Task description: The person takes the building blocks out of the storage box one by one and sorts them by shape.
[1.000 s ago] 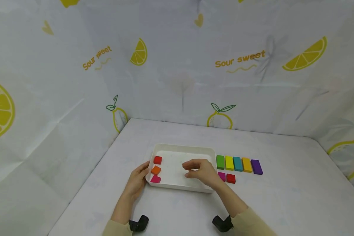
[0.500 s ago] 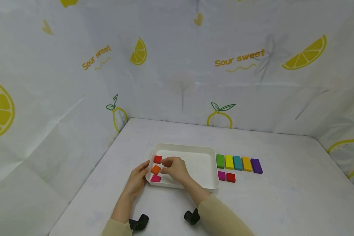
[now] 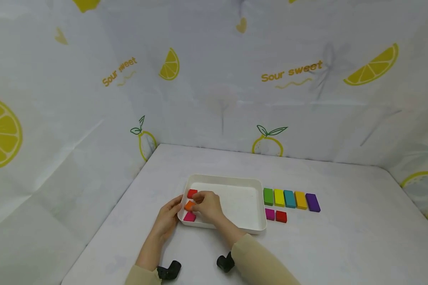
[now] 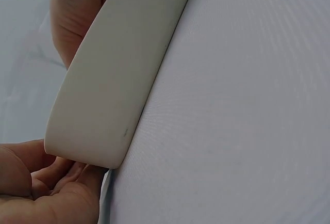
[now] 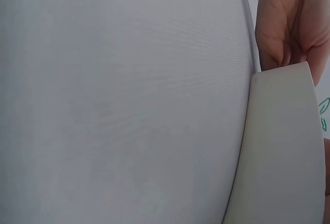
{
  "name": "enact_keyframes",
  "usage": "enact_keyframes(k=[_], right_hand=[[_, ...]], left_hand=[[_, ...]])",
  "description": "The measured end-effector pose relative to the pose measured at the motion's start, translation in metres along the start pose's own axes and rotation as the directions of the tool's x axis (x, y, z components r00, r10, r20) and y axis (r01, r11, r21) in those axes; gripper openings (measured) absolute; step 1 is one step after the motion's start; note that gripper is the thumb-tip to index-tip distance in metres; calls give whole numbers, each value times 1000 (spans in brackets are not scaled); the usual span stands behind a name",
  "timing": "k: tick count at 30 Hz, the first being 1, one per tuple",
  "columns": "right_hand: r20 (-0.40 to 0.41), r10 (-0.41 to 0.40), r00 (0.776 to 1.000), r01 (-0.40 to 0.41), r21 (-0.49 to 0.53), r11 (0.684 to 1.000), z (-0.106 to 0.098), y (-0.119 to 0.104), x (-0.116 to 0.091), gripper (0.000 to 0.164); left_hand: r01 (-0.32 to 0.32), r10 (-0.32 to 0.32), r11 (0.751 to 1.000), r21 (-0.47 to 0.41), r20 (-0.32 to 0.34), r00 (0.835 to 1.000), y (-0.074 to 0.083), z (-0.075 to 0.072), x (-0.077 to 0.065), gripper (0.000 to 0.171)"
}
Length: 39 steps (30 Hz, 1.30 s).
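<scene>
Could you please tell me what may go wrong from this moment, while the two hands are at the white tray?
First, the right hand is over the tray at the orange block; its fingers might knock the nearby red block or pink block out of place. Second, the left hand holds the tray's left end; if it pushes rightward, the opposite wall could shove the green block and magenta block just beside it.
</scene>
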State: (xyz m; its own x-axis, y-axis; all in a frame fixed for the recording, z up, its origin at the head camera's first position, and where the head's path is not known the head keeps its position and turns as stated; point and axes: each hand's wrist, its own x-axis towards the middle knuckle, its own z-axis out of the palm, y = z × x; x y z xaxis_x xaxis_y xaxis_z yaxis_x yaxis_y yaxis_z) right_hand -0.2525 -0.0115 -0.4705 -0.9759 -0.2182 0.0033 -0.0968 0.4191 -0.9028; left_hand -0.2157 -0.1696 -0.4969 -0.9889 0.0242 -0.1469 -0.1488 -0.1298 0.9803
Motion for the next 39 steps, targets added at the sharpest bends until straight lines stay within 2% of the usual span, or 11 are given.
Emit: enact_keyframes(k=[13,20,39], right_hand=[[3,-61,998,61,-63,996,6,-2,1,32],[24,-76,997,78,-82,994,7,-2,0,30],[-13,-68,998,67,-81,995,11,-3,4,28]], left_hand=[[3,-3,1000,0,24,1000,0,0,0,48],[1,-1,1000,4,11,1000,-2,-1,0,47],[-10,10,1000,-8,3,1000,0,-1,0,46]])
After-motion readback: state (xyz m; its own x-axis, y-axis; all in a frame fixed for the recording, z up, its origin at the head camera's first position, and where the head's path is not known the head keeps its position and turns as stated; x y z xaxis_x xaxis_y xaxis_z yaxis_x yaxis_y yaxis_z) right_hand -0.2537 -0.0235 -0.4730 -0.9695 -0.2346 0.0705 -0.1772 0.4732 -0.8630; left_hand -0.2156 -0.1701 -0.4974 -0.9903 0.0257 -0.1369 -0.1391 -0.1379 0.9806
